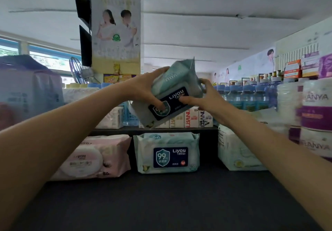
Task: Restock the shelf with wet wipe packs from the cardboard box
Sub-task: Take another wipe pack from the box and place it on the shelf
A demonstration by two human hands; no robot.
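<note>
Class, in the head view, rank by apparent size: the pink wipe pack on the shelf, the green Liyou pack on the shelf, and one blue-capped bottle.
1. pink wipe pack, nearer the camera, so unsure
2. green Liyou pack
3. blue-capped bottle, farther away

A single view is given, taken from a wide-angle camera worn on the head. The scene is looked at forward and only slightly downward, across the dark shelf that fills the bottom of the frame close beneath the lens. Both forearms are seen entering from the lower corners and converging near the centre, where the left hand and the right hand are caught at arm's length. Much ceiling is taken in above, and the store's far wall is seen well away at right. Straight lines are bowed toward the edges, and the side margins are blurred. No second view is provided.
</note>
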